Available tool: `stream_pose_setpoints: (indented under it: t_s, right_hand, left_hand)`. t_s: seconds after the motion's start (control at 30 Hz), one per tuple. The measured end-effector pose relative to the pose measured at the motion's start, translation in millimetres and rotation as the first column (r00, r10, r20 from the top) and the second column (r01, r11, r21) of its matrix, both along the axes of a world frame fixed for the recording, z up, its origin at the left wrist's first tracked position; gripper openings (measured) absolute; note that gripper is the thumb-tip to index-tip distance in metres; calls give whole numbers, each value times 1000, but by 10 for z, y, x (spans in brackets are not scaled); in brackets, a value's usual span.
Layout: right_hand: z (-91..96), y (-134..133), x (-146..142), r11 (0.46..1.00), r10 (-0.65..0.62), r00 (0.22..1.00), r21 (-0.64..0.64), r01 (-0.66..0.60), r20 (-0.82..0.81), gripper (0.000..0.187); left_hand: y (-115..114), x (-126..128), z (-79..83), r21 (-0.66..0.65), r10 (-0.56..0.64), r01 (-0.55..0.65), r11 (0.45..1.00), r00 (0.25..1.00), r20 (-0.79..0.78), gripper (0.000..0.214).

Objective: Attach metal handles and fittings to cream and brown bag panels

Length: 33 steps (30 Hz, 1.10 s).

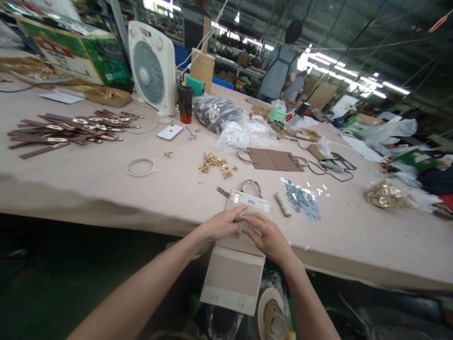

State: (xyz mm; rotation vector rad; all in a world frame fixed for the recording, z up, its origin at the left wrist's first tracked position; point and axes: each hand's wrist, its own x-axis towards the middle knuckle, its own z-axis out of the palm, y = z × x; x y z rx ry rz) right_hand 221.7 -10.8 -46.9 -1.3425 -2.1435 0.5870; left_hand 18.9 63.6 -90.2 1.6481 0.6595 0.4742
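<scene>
A beige bag piece (230, 276) lies over the table's front edge, its lower flap hanging down. A wrapped handle (252, 183) arches from its far end, where small metal plates are set into a pale strip. Above this piece my left hand (223, 225) and my right hand (266, 232) meet at the fingertips. Both hands have bent fingers drawn together; whatever they pinch is too small or hidden to make out. A dark strap with a metal fitting (222, 191) sticks out at the piece's far left corner.
A thread spool (283, 204) and blue-grey small parts (302, 200) lie right. Gold fittings (215, 164) and a brown bag piece (276, 159) lie beyond. Further left are a tape roll (140, 167), phone (170, 132), straps (71, 128) and fan (152, 68). A person (278, 71) stands behind.
</scene>
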Motion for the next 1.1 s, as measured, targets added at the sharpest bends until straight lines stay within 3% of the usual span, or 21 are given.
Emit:
stream_pose_setpoints:
  t_s: [0.2, 0.33, 0.57, 0.73, 0.93, 1.1]
  right_hand:
    - [-187, 70, -77, 999, -45, 996, 7, 45, 82, 30]
    - [-205, 20, -97, 993, -114, 988, 38, 110, 108, 27]
    - [-147, 9, -102, 990, -143, 990, -23, 143, -18, 16]
    - [-129, 8, -84, 990, -143, 989, -24, 142, -49, 15]
    - [-202, 14, -79, 990, -136, 986, 11, 138, -100, 15]
    - [-354, -89, -140, 974, -129, 987, 173, 144, -91, 15]
  left_hand:
    - [-14, 9, -28, 10, -4, 4, 1000, 1000, 6, 87]
    - [-24, -11, -2, 32, -10, 10, 999, 1000, 18, 82]
    - [-25, -83, -4, 77, 2, -10, 997, 995, 102, 28]
    - [-12, -74, 2, 127, 45, -48, 991, 999, 25, 28]
    - [31, -53, 3, -28, 46, -45, 999, 996, 71, 28]
    - [58, -46, -9, -227, 102, -74, 971, 988, 113, 30]
